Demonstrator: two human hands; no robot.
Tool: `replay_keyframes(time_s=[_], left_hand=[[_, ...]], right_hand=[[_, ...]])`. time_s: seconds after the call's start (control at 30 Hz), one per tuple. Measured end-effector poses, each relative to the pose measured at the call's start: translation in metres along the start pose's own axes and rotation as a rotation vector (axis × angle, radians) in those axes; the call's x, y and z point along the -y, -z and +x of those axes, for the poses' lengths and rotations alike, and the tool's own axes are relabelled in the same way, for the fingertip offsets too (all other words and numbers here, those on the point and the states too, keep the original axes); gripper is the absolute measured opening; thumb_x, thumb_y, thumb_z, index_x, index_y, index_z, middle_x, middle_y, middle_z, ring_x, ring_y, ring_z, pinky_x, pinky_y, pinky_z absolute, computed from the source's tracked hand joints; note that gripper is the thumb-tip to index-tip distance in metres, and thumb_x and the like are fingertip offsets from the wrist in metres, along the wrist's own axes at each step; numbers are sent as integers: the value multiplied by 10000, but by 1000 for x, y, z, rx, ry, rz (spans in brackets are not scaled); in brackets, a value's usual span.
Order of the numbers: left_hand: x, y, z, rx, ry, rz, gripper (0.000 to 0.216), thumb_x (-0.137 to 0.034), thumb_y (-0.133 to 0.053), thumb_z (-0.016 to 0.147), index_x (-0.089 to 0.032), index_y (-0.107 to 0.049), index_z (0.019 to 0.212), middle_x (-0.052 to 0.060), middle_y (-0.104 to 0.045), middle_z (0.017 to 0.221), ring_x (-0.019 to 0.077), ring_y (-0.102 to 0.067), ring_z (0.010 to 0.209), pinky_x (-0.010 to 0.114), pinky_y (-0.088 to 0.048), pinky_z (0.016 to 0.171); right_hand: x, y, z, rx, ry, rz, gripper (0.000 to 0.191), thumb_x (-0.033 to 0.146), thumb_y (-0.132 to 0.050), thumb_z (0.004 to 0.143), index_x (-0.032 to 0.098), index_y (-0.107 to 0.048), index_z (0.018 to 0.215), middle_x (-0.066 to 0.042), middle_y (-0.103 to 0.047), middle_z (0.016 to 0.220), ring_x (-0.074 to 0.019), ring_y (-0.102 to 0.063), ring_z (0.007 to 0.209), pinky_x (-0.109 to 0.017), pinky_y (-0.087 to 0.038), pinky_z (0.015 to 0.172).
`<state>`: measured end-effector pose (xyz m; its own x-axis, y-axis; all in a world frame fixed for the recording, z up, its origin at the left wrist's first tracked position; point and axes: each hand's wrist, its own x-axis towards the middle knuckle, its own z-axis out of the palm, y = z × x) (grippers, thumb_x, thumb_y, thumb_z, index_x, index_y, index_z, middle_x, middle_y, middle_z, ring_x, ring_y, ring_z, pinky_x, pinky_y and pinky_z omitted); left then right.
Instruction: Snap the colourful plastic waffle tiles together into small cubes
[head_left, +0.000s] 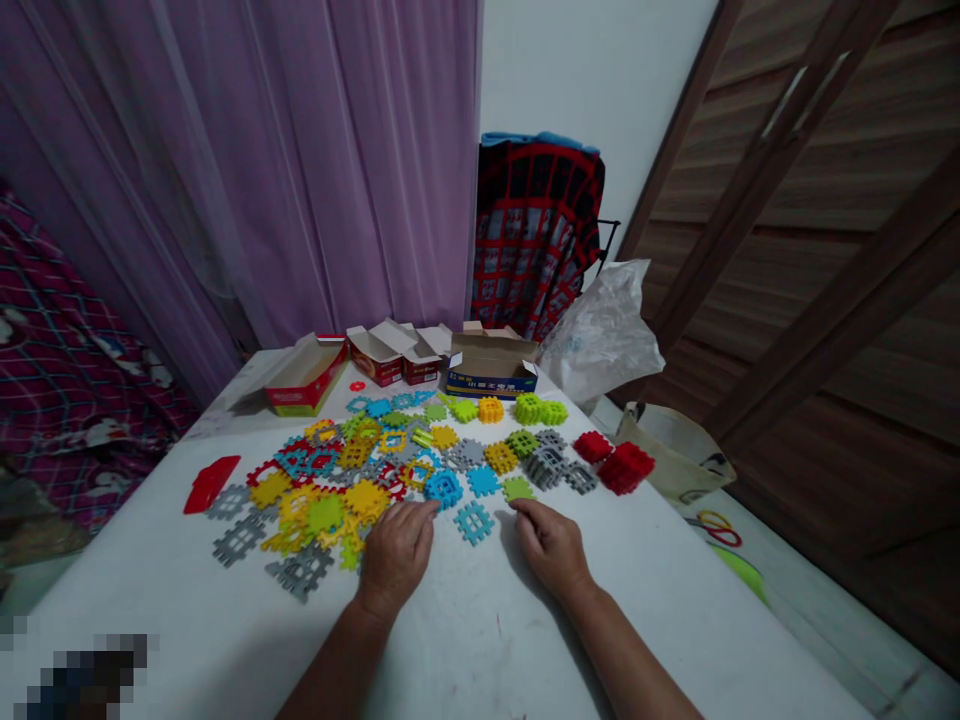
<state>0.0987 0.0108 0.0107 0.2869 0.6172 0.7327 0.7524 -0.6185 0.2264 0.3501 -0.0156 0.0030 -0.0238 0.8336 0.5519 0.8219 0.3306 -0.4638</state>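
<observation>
My left hand (397, 553) rests at the near edge of a loose heap of plastic interlocking building pieces, its fingers curled and pressed together. Just beyond its fingertips is a small stack of blue pieces (444, 487); I cannot tell if they touch. My right hand (551, 545) is closed too, its fingertips near a lime-green piece (517, 487). What either hand holds, if anything, is hidden. Between the hands lies a light-blue square piece (474, 522). A flat blue piece (484, 480) sits behind it. Yellow pieces (366, 497) are heaped beyond my left hand.
Stacks of grey (546, 465), red (627, 468) and green pieces (529, 408) stand at right. Open cardboard boxes, including a blue one (491, 380), line the white table's (480, 640) far edge. A plastic bag (604, 330) and a cloth bag (675, 450) are at right.
</observation>
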Motion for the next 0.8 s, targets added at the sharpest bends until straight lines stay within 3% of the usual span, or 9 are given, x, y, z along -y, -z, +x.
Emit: replay_keyframes(time_s=[0.17,0.27,0.37,0.57,0.8], left_hand=[[3,-2,-3,-25,80,63,261,-252,-495,946,-218,-628,1168,73,-723,1076,213,-655,1005,368,-514,902],[1,-9,-3,45,159,137,462,-359,-568,907,-211,-522,1342,129,-607,1346,275,-547,1255,439,-439,1038],[-1,-16,2,138,216,165,673,-422,-630,854,-187,-409,1445,160,-500,1466,310,-436,1372,475,-365,1110],[-1,-23,15,294,270,123,725,-372,-645,835,-166,-369,1473,170,-581,1380,302,-532,1278,495,-343,1110],[-1,-5,15,372,331,99,677,-329,-630,845,-202,-380,1462,128,-633,1307,267,-581,1192,448,-377,1065]], right_hand=[[1,-1,0,98,-41,14,325,234,-439,854,241,-754,936,-33,-781,900,-182,-745,806,-262,-571,743],[10,-2,-2,177,-44,57,325,226,-444,857,251,-752,960,-29,-780,941,-179,-741,851,-263,-559,786],[19,-1,-1,266,-46,102,323,228,-446,867,265,-749,972,-19,-777,962,-173,-734,870,-261,-545,808],[16,-2,1,262,-110,208,333,262,-424,869,269,-745,957,-9,-778,913,-179,-729,836,-277,-548,783],[8,-7,1,277,-114,240,328,297,-427,869,264,-747,936,-10,-778,908,-197,-734,828,-304,-554,768]])
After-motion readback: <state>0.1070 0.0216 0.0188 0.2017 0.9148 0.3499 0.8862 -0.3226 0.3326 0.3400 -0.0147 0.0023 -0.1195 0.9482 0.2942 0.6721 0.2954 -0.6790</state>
